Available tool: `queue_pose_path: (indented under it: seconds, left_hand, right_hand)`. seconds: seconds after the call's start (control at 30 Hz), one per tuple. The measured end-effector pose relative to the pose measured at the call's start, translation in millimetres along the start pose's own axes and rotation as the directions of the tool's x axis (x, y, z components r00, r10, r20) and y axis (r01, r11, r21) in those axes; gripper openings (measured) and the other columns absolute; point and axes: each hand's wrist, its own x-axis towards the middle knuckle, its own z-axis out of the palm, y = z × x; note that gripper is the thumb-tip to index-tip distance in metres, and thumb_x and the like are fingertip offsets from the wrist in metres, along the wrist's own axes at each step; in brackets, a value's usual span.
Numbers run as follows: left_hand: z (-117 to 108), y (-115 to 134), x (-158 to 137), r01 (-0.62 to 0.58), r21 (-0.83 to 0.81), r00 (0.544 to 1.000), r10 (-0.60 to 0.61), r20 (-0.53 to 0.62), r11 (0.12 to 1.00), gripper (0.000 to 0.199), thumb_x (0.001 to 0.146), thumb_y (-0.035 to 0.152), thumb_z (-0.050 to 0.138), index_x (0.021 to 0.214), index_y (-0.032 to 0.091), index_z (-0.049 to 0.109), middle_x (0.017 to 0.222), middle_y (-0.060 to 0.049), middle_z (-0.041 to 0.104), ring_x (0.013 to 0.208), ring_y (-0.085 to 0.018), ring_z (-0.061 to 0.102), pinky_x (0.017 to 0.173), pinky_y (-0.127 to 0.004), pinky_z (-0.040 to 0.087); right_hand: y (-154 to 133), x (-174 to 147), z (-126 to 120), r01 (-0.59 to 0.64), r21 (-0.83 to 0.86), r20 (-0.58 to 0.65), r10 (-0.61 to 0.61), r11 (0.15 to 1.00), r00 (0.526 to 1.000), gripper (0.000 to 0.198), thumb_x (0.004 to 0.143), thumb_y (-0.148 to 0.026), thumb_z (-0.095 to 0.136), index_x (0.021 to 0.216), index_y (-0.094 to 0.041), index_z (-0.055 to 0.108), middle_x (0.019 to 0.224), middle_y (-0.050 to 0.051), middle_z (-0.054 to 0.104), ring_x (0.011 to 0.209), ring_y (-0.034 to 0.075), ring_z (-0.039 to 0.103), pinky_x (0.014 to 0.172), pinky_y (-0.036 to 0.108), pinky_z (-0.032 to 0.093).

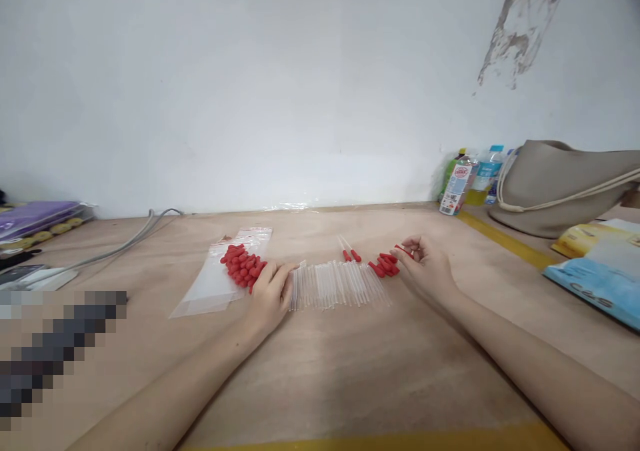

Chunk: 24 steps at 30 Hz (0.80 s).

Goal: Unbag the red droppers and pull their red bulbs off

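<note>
My left hand [271, 295] lies on the table with bent fingers closed at the left end of a row of clear, thin dropper tubes [333, 285]. Whatever is between those fingertips is hidden. Left of that hand, a pile of red rubber dropper bulbs [243, 264] lies on clear zip bags [207, 294]. My right hand [425, 261] pinches a red rubber bulb [404, 251] just above the table. Below its fingertips is a small group of red bulbs [385, 265]. Two droppers [351, 253] with red bulbs fitted on tubes lie behind the row.
Several drink bottles [473, 177] and a grey bag [560, 184] stand at the back right. Blue and yellow packets [595, 284] lie at the right edge. A grey cable [120, 247] crosses the left side, near a purple package [43, 219]. The white wall [300, 91] bounds the table behind.
</note>
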Motion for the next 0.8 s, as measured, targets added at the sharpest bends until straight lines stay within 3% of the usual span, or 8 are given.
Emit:
queue_pose_path:
  seconds: [0.13,0.27,0.43,0.63,0.8]
  left_hand:
    - [4.4,-0.4,-0.4,-0.043,0.021,0.999,0.043,0.024,0.999,0.020,0.083,0.009,0.040,0.094,0.018,0.055,0.083,-0.004,0.056,0.075,-0.014,0.053,0.067,-0.026,0.045]
    - [6.1,1.4,-4.0,-0.070,0.001,0.994,0.070,0.088,0.998,0.023,0.083,0.012,0.041,0.100,0.018,0.054,0.088,-0.005,0.058,0.081,-0.015,0.056,0.071,-0.027,0.046]
    - [1.0,6.8,-5.7,-0.096,-0.048,0.981,0.103,0.164,0.994,0.035,0.081,0.023,0.050,0.115,0.017,0.049,0.091,-0.007,0.060,0.084,-0.017,0.056,0.074,-0.030,0.047]
    - [-7.8,13.3,-1.6,-0.125,-0.013,0.969,0.125,0.215,0.992,0.040,0.079,0.029,0.053,0.117,0.016,0.050,0.099,-0.009,0.061,0.090,-0.021,0.054,0.080,-0.036,0.044]
    - [-8.7,12.4,-1.8,-0.121,0.011,0.971,0.116,0.211,0.993,0.040,0.078,0.031,0.055,0.115,0.017,0.051,0.106,-0.009,0.059,0.099,-0.023,0.052,0.085,-0.038,0.041]
  right_hand:
    - [10.3,3.6,2.2,-0.137,0.062,0.057,0.134,0.989,0.989,0.025,0.072,-0.039,0.058,0.080,-0.016,0.059,0.057,-0.002,0.053,0.046,0.009,0.040,0.044,0.021,0.032]
    - [24.3,4.9,6.7,-0.235,0.129,0.163,0.213,0.963,0.963,0.029,0.071,-0.035,0.056,0.089,-0.013,0.062,0.058,0.001,0.058,0.049,0.011,0.050,0.046,0.022,0.039]
    - [28.1,5.6,9.9,-0.226,0.125,0.159,0.205,0.966,0.966,0.034,0.071,-0.034,0.054,0.092,-0.009,0.063,0.068,0.007,0.064,0.056,0.013,0.056,0.053,0.026,0.046]
    - [25.5,4.0,10.0,-0.157,0.049,0.165,0.147,0.986,0.975,0.038,0.067,-0.039,0.059,0.094,-0.012,0.063,0.076,0.006,0.066,0.054,0.012,0.051,0.053,0.027,0.045]
    - [30.9,5.8,7.8,-0.122,-0.030,0.139,0.125,0.992,0.982,0.036,0.068,-0.044,0.059,0.090,-0.017,0.066,0.082,0.006,0.068,0.069,0.016,0.056,0.061,0.029,0.045]
